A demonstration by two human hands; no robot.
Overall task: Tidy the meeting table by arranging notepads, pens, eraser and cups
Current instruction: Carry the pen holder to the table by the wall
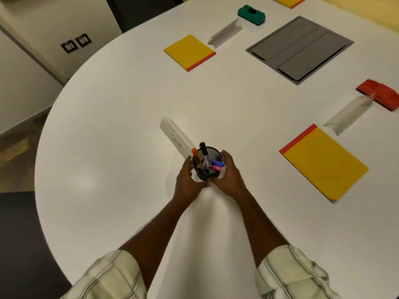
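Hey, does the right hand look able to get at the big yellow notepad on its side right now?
Probably yes, once free. The right hand is cupped on the pen cup with the left hand; bare table lies between it and the yellow notepad.

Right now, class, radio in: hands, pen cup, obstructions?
Left hand and right hand cupping black mesh pen cup, upright on table. Name card close behind cup.

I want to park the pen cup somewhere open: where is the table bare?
Widest bare stretch: left of the pen cup and name card, out to the table edge. Also between the near yellow notepad and grey panel. Crowded along the right and far side.
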